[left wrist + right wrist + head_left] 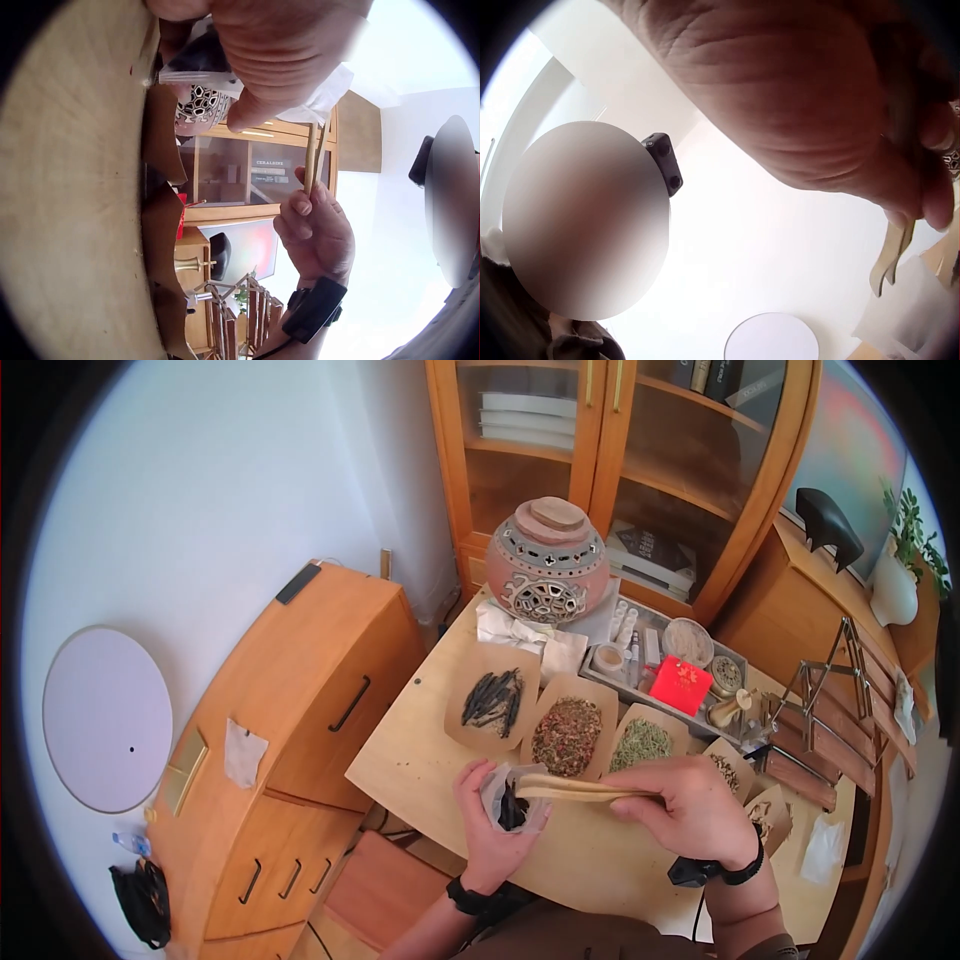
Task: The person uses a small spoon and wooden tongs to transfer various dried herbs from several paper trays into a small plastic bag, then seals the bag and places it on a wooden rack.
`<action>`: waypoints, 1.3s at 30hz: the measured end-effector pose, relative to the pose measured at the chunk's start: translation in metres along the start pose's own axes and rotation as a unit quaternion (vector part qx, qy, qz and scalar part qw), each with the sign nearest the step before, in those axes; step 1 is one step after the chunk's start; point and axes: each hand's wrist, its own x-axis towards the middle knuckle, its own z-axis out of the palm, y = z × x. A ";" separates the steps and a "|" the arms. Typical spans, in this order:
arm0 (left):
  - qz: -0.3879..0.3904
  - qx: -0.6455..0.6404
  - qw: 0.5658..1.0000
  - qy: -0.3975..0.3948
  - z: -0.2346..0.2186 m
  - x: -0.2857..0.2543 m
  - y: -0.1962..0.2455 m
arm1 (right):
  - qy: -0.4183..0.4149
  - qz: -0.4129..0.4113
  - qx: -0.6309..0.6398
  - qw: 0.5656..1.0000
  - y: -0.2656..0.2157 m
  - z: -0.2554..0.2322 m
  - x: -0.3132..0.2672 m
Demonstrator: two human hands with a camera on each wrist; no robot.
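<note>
Head view shows the left hand [492, 847] curled round one small, soft, translucent pouch [491, 798] above the desk [400, 755], towards its near edge; dark strips [513, 812] show inside; the right hand [700, 812] pinches one pair of smooth wooden tongs [577, 790], tips at the pouch's mouth; five brown paper trays [460, 733] (shallow, with raised sides) run from the desk's left edge towards its right: one with black sticks [493, 700], one with a coarse red-green mix [567, 736], one with green shreds [642, 744], two partly hidden by the right hand; one round, pierced jar [548, 565] stands near the far edge. Left wrist view: left hand covering much of the thin pouch, its exact grip unclear; right fingertips pinching the tongs' slim arms. Right wrist view: two curved tips, slightly apart, near the milky pouch; farther fingers too dark to tell.
</note>
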 end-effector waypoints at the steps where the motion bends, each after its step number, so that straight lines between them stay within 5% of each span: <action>1: -0.002 -0.005 1.000 -0.003 0.000 0.001 0.000 | 0.001 0.000 -0.001 1.000 -0.001 -0.002 0.000; 3: -0.009 -0.023 1.000 -0.001 0.001 0.001 0.000 | 0.057 0.093 0.101 0.989 -0.006 -0.007 0.002; 11: 0.018 -0.014 0.999 -0.033 -0.005 0.000 0.000 | 0.115 0.024 -0.026 0.993 0.038 0.012 0.044; 13: -0.114 -0.301 0.947 -0.025 -0.005 0.000 0.009 | 0.113 -0.010 -0.067 0.991 0.043 0.019 0.055; 16: -0.128 -0.316 0.940 0.014 -0.006 -0.002 -0.001 | 0.077 0.014 -0.130 0.988 0.043 0.023 0.076; 22: -0.013 -0.099 0.995 -0.009 -0.005 -0.001 -0.009 | 0.048 -0.029 -0.206 0.977 0.062 0.041 0.115; 28: -0.033 -0.142 0.989 -0.008 -0.002 0.000 -0.005 | -0.049 -0.080 -0.285 0.954 0.071 0.044 0.151; 39: -0.036 -0.146 0.989 -0.007 -0.001 -0.002 -0.008 | -0.075 -0.107 -0.312 0.941 0.081 0.042 0.179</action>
